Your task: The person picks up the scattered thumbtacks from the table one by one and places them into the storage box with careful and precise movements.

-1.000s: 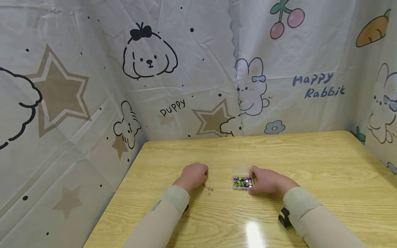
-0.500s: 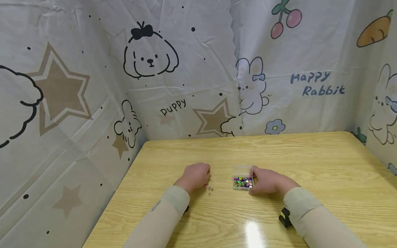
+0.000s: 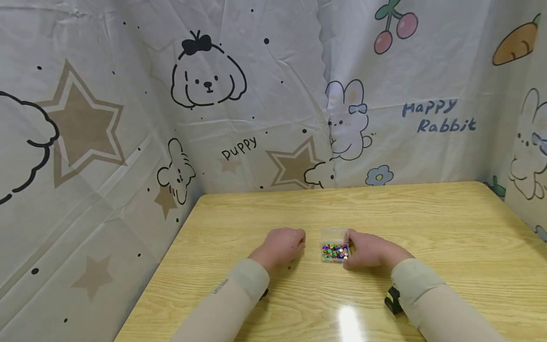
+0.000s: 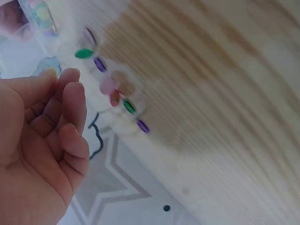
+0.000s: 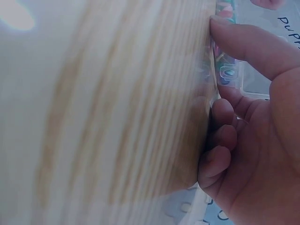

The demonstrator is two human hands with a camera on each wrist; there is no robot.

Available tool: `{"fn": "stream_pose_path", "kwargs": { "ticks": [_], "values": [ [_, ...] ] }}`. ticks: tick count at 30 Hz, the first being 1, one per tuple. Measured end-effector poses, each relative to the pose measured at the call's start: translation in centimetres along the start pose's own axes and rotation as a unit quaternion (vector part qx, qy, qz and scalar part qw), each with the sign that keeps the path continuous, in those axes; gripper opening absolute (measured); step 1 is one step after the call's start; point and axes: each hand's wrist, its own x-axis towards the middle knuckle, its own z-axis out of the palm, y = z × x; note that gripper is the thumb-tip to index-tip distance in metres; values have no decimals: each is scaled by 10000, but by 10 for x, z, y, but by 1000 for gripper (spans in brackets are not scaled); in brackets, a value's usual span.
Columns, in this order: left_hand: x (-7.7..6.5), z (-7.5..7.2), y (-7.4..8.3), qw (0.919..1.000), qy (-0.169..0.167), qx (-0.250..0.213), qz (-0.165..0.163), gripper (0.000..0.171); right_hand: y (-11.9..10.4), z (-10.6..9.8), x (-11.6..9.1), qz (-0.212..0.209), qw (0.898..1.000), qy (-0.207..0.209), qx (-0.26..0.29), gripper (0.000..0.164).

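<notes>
My left hand (image 3: 284,246) is over the table, left of the small clear plastic box. In the left wrist view its thumb and index fingertips come together; whether something tiny is between them I cannot tell. Beside them several shiny coloured discs like sequins lie in a loose row, among them a green sequin (image 4: 129,106) and a purple sequin (image 4: 143,125). My right hand (image 3: 371,249) grips the right side of the clear box (image 3: 334,235), thumb at the near side, fingers at the far one. Its lid stands up, and many-coloured sequins (image 3: 334,251) fill it.
The wooden table (image 3: 410,209) reaches back to a printed cloth (image 3: 256,95) that hangs behind and at both sides. A bright glare spot (image 3: 350,323) lies on the wood near the front.
My left hand has moved right toward the box, now covering most of the loose sequins in the head view. The right hand and the box have stayed in place.
</notes>
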Motion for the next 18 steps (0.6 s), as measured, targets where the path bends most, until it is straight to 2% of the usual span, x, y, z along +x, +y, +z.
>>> {"fn": "stream_pose_path", "kwargs": {
  "ticks": [4, 11, 18],
  "values": [
    [2, -1, 10, 9997, 93, 136, 180, 11, 0, -1, 0, -19, 10000, 3, -16, 55],
    [6, -3, 28, 9993, 55, 189, 318, 9, 0, -2, 1, -8, 10000, 31, 32, 56],
    [11, 0, 42, 9963, 294, 388, 707, 7, 1, -2, 0, -129, 9999, 37, 15, 51]
  ]
}}
